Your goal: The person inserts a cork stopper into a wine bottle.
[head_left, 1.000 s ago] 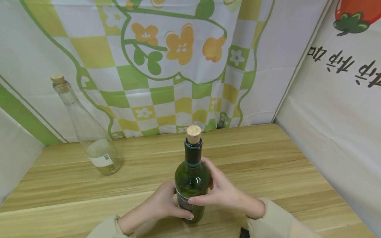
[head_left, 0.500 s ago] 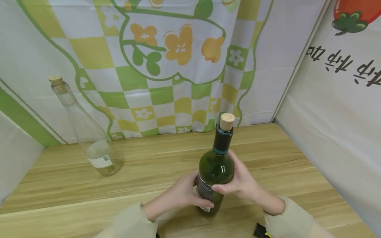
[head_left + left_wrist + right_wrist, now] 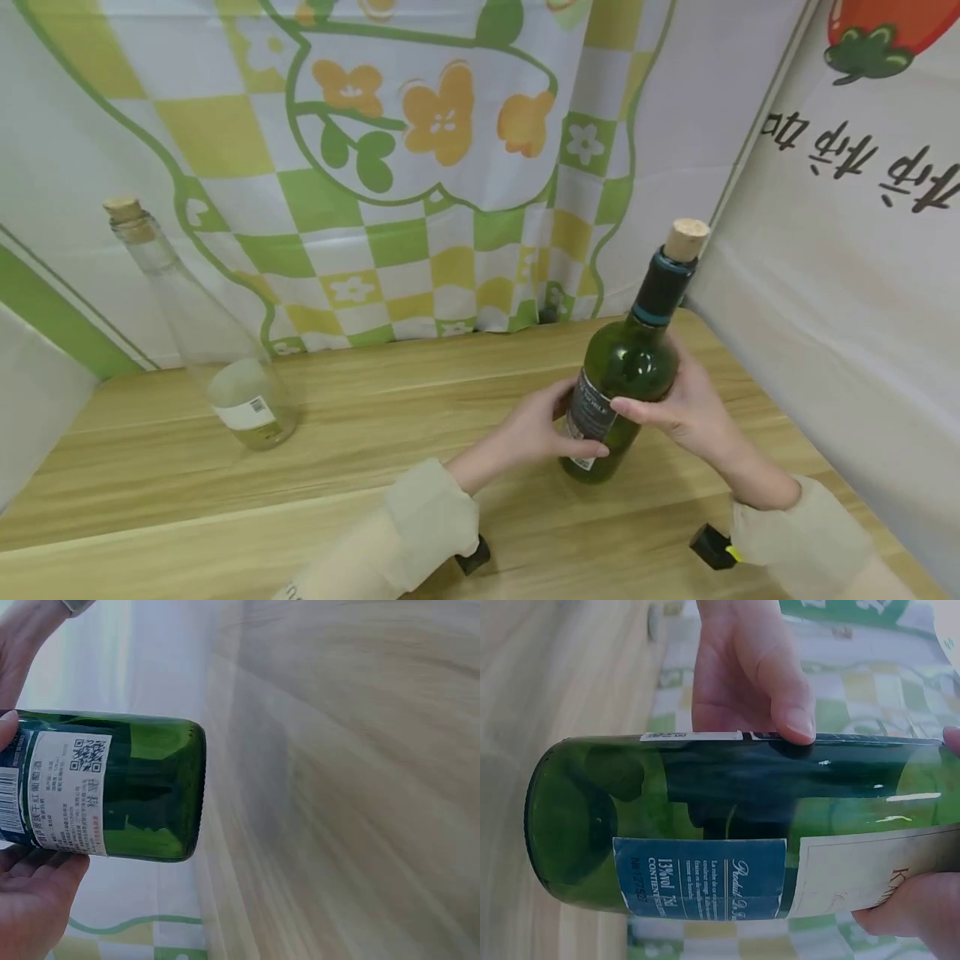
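A green wine bottle (image 3: 630,358) with a cork (image 3: 686,240) in its neck is held between both hands, its neck leaning right in the head view. My left hand (image 3: 536,429) grips the lower left side, thumb across the dark label. Higher up on the right, my right hand (image 3: 693,400) grips the bottle, thumb on its front. In the left wrist view, a white label with a code (image 3: 71,791) shows, and the bottle's base is apart from the wooden surface. A blue label (image 3: 701,877) faces the right wrist camera.
A clear glass bottle (image 3: 217,333) with a cork stands at the left of the wooden table (image 3: 390,392). A patterned curtain (image 3: 420,250) hangs behind the table's back edge. Black pieces (image 3: 712,547) show beside the sleeves.
Both hands have carried the green bottle to the right and away from me, and it has gone from nearly upright to tilted right. The clear bottle stays on the table.
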Demonstrator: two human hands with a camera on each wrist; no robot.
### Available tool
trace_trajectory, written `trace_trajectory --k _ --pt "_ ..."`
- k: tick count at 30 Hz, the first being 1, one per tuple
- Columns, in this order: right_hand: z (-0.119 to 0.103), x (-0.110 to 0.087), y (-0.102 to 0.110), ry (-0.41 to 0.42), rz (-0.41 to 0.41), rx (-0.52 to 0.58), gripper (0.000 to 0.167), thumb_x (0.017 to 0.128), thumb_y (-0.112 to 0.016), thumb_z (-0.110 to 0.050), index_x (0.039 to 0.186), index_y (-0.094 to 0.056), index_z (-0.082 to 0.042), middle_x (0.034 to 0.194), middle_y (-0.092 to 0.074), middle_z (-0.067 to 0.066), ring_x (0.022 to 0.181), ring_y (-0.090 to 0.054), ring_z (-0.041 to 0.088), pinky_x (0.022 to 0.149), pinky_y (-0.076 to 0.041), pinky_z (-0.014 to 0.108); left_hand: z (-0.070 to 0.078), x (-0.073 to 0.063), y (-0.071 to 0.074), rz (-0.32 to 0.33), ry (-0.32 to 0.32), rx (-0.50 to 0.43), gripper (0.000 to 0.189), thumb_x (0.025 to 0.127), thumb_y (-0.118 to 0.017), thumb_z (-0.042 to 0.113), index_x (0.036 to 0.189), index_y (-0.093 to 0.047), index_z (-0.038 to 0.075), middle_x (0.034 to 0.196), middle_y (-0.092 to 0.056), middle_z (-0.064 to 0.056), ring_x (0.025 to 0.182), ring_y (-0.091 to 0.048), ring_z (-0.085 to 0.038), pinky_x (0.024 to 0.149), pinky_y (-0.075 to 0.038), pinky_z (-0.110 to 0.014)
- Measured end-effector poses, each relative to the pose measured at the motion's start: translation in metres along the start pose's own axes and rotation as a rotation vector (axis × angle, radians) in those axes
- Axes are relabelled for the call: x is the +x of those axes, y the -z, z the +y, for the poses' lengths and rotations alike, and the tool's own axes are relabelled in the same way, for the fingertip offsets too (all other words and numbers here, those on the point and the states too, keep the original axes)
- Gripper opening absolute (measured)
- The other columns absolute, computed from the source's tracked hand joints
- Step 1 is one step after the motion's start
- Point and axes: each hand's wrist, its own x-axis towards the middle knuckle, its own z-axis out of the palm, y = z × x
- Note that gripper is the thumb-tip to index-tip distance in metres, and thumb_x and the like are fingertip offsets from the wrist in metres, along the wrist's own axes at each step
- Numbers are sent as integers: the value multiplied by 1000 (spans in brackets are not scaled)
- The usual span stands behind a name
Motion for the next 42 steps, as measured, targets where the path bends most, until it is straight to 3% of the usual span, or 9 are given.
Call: trace_trajectory --k 7,13,16,21,30,36,42 --pt "2 16 22 -56 74 -46 63 73 -65 12 125 -34 -3 108 -56 -8 96 -57 5 79 -47 15 4 32 -6 43 40 -72 67 74 -76 18 132 -44 9 121 -56 -3 112 -52 -11 92 -41 -20" --pt "4 31 34 -161 122 -158 65 79 -66 0 129 -25 4 115 -49 12 95 -53 2 78 -45 13 5 55 -9 76 75 -141 63 77 -73 18 132 -43 10 120 -56 -3 110 -52 -11 90 -43 -22" --pt "8 38 38 -182 145 -211 69 80 -67 -5 132 -23 6 119 -45 18 95 -50 2 78 -43 12 5 65 -11 110 84 -123 62 77 -74 20 131 -44 12 117 -57 -2 105 -54 -9 85 -44 -22" --pt "15 47 41 -204 191 -240 71 80 -69 -11 133 -23 6 121 -44 16 97 -48 4 80 -42 14 6 80 -14 151 100 -82 61 76 -74 21 129 -45 12 114 -57 -3 98 -55 -10 80 -47 -22" --pt "42 64 47 -234 244 -242 80 81 -69 -20 136 -16 4 128 -39 20 109 -47 27 86 -44 29 -7 108 -27 257 125 -87 64 79 -71 21 134 -40 13 121 -54 -5 106 -54 -16 87 -45 -26" --pt "62 71 46 -278 313 -194 85 80 -70 -22 137 -12 5 133 -33 22 116 -41 32 95 -39 43 -15 117 -38 330 155 -112 64 81 -68 17 136 -35 9 127 -50 -8 114 -50 -20 94 -41 -28" --pt "79 77 43 -316 357 -198 93 77 -71 -27 138 -10 6 134 -29 25 117 -39 34 96 -38 46 -20 124 -44 402 147 -125 61 83 -65 8 136 -34 5 129 -49 -12 117 -48 -24 98 -38 -31"
